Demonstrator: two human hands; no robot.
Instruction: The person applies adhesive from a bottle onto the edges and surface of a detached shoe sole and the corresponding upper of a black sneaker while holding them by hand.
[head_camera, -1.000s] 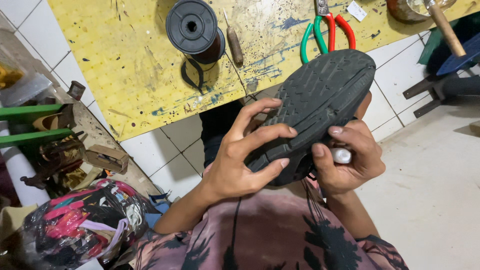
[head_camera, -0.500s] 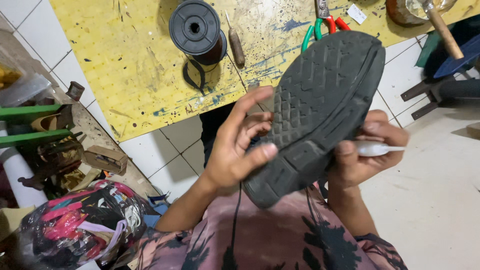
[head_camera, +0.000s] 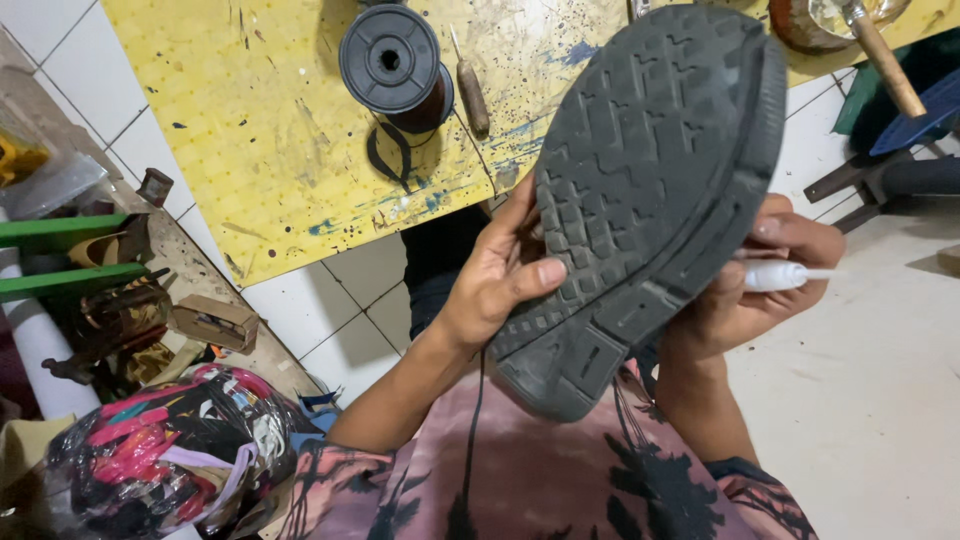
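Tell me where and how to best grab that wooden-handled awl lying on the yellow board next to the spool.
Probably grip the awl by its brown wooden handle, the thick lower part, coming from above and from the right. It lies flat with its thin metal point aimed away toward the board's far edge, and the thread spool crowds its left side, so the right side leaves fingers more room.

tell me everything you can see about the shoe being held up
The shoe is turned sole-up toward the camera, toe end high. Its dark grey rubber sole has a blocky tread and looks worn and dusty. The left hand grips one edge with its thumb on the tread; the right hand, holding a small white tube, supports the other edge.
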